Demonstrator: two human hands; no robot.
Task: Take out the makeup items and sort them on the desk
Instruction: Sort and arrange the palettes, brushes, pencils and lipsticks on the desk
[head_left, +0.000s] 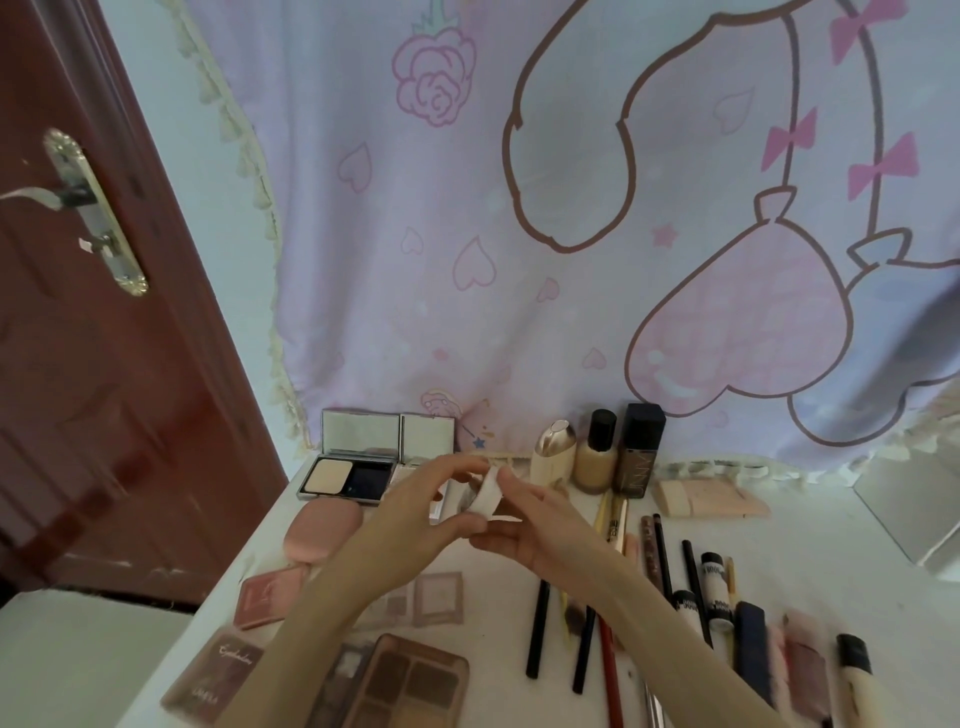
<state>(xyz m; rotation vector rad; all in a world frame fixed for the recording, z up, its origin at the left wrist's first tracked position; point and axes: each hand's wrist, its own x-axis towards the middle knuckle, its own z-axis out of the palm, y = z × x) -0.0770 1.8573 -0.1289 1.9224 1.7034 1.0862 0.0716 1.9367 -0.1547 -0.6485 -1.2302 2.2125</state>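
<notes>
- Left hand (415, 506) and right hand (524, 525): both pinch a small white item (489, 494) between the fingertips, held above the desk (810, 540), probably for inspection before sorting.
- Bottles (597, 452): upright at the back, likely grouped by kind.
- Pencils (537, 629): laid parallel, right of centre.
- Palettes (415, 680): flat on the left.

1. Single view: a wide-angle camera worn on the person's head, looking forward and down over the white desk (519, 613).
2. Near range: both forearms enter from the bottom edge and meet above the desk's middle.
3. The desk's far edge meets a pastel wall cloth (467, 260), which fills the upper frame.
4. A red-brown door (104, 389) bounds the left; straight lines bow toward the borders.
</notes>
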